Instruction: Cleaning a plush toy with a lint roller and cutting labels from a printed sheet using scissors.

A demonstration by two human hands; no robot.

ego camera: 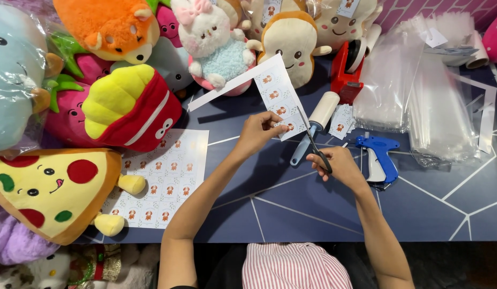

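Note:
My left hand [257,131] pinches the lower end of an L-shaped strip of white sticker paper [274,88] printed with small orange animal pictures, holding it up above the dark blue table [291,208]. My right hand [338,165] grips black-handled scissors [311,140], whose blades point up and left into the strip's right edge, just right of my left fingers. A larger sheet of the same stickers [163,179] lies flat on the table to the left of my left forearm.
Plush toys crowd the left and back: a pizza slice [50,190], red fries box [133,107], toast [292,45], white bunny [213,43]. A lint roller [318,120], red tape dispenser [347,69], blue tagging gun [379,158] and clear plastic bags [419,101] lie right.

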